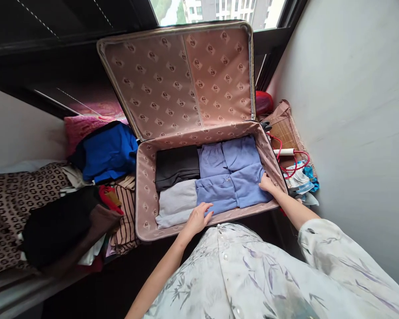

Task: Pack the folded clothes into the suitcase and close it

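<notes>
An open suitcase with a pink patterned lining holds folded clothes. On its right side lie periwinkle-blue garments: two folded pieces at the back and a folded blue garment in front. A folded black garment sits back left, with a light grey one before it. My left hand is open, fingers spread, at the front edge where grey and blue clothes meet. At the suitcase's right wall, my right hand curls its fingers around the blue garment's right edge; some fingertips are hidden.
The suitcase lid stands upright against the window side. Left of it are heaped clothes, among them a blue garment and a black one. To the right are a red cord with a white handle, more cloths and a white wall.
</notes>
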`<state>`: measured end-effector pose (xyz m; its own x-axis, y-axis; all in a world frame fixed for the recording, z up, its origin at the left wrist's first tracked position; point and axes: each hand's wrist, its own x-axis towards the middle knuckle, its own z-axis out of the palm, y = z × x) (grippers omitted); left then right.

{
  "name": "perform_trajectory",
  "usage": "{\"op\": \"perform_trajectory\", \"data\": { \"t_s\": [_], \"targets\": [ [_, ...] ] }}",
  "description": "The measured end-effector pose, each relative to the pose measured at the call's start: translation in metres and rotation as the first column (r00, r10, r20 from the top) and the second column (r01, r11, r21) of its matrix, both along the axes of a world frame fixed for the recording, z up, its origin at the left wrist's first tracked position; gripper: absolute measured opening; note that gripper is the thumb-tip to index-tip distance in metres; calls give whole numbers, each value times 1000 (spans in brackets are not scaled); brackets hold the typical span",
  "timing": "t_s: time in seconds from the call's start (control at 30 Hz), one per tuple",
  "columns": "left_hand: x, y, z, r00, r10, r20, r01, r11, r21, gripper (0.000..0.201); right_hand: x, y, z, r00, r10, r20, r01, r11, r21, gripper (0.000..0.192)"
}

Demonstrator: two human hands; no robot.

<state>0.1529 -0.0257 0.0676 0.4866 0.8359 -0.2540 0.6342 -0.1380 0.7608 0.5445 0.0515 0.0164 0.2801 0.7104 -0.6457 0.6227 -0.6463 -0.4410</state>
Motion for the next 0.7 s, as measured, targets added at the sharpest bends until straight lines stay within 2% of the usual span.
{"op": "perform_trajectory", "data": {
  "t_s": [0.07,0.1,0.13,0.2,0.23,0.27,0.3,0.4,0.5,0.57,0.7],
  "targets": [
    [-1,-3,0,1000,5,-8,-5,1000,13,30,-9,-14,6,983,136,119,-145,987,69,97],
    [-2,-4,-1,1000,6,-13,-6,1000,18,30,-14,-20,8,948,255,189,-277,956,99,101],
    [-2,-6,-1,1000,8,-18,-7,1000,19,30,-18,-26,9,881,401,250,-438,891,115,105],
    [-3,-8,-2,1000,12,-27,-12,1000,6,29,-24,-32,6,683,655,323,-711,698,87,115],
    [-3,-9,-3,999,14,-32,-14,1000,-2,29,-25,-32,2,602,730,324,-782,621,55,120],
    [-3,-10,-3,999,16,-38,-16,1000,-6,29,-25,-30,-5,550,773,317,-818,576,16,124],
    [-2,-10,-4,999,17,-45,-17,1000,-7,29,-24,-27,-12,526,792,311,-827,562,-32,127],
    [-2,-12,-4,998,9,-58,-9,1000,0,30,-20,-18,-36,528,784,325,-775,602,-192,141],
    [-5,-15,-1,998,18,-53,-18,1000,-6,30,-20,-17,-49,507,793,339,-767,594,-241,150],
    [-10,-18,2,998,53,-45,-53,999,-6,30,-25,-19,-48,502,793,345,-774,590,-229,150],
    [-24,-27,9,991,131,-30,-131,991,-5,31,-45,-9,-32,511,769,385,-783,601,-162,139]
  ]
}}
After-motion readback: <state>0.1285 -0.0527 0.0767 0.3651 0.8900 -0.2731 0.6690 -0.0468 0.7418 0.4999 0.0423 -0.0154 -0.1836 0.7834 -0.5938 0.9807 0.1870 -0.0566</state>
